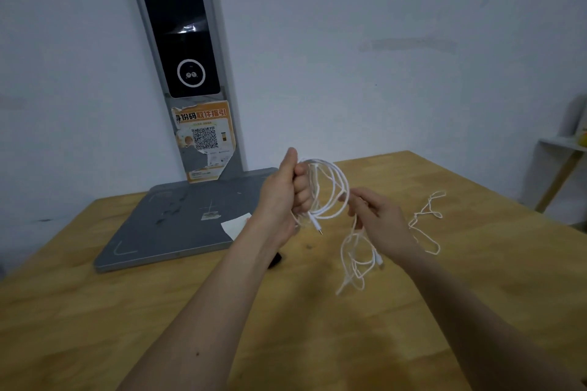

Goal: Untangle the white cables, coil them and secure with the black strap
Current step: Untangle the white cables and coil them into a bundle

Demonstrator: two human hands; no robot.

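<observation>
My left hand [287,190] is raised above the table, fist closed around a coil of white cable [333,190] with several loops. A plug end [317,227] dangles from the coil. My right hand [376,213] pinches the same cable at the coil's right side. Below it a loose tangle of white cable [357,263] hangs down to the wooden table [158,311]. Another thin white cable [427,225] lies in loose loops to the right. The black strap [275,260] lies on the table, mostly hidden behind my left forearm.
A grey base plate [178,222] with a tall dark pillar [184,25] stands at the back left of the table. A white paper slip [235,225] rests on its near corner. A white shelf [562,168] stands by the wall at right.
</observation>
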